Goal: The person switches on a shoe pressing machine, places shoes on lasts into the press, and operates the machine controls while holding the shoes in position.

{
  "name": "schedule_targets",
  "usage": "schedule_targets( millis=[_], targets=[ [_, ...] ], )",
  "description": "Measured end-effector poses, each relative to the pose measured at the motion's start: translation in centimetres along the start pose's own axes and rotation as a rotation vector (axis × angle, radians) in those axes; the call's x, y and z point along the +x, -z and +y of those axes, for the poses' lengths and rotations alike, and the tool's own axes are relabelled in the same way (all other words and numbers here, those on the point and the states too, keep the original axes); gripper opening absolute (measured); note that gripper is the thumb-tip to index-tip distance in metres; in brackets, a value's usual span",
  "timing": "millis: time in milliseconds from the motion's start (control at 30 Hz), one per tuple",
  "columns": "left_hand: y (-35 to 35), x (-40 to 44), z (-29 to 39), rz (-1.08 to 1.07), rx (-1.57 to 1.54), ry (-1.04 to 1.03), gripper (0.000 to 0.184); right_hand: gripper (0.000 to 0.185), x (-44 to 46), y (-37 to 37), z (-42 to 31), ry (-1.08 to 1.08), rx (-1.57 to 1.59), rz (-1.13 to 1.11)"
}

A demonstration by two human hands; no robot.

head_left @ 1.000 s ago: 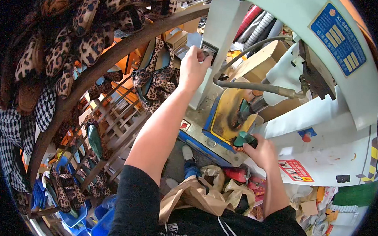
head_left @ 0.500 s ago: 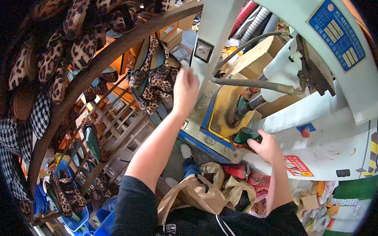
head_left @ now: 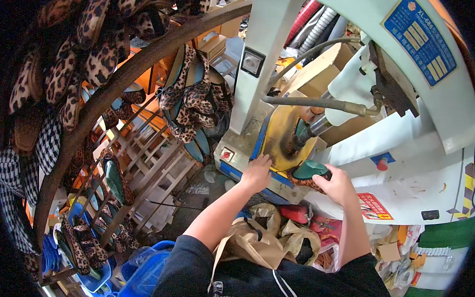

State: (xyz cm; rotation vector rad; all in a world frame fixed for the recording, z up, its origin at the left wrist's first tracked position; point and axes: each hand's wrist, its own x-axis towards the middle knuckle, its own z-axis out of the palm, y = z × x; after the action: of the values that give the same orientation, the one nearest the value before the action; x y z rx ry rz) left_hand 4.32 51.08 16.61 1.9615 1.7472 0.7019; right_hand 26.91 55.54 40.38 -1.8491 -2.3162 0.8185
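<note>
The right hand has its thumb and fingers closed about one end of the leopard shoe, leaving the rest of it free, a hold that seems meant for turning it easily. The green last inside faces up and probably keeps the shoe stiff in the grip. The shoe is at the near right edge of the yellow plate; whether it rests there I cannot tell. The left hand is at the plate's near left edge, fingers loosely bent; its palm is hidden, so I cannot tell if it grips anything. The rack stands close on the left, likely so that shoes are within reach. A second earlier the left hand was far up the post, fingers at the dial; now the dial is uncovered and that hand is down near the right one. The right hand has stayed in much the same place, but the shoe now shows more of its leopard side.
</note>
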Motion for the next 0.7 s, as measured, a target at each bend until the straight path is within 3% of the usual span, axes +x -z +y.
schedule_targets(
  millis=[700],
  targets=[
    [-0.1, 1.4, 0.7, 0.008, 0.090, 0.014, 0.036, 0.052, 1.6, -0.5, -0.3, 0.036, -0.028, -0.027]
  ],
)
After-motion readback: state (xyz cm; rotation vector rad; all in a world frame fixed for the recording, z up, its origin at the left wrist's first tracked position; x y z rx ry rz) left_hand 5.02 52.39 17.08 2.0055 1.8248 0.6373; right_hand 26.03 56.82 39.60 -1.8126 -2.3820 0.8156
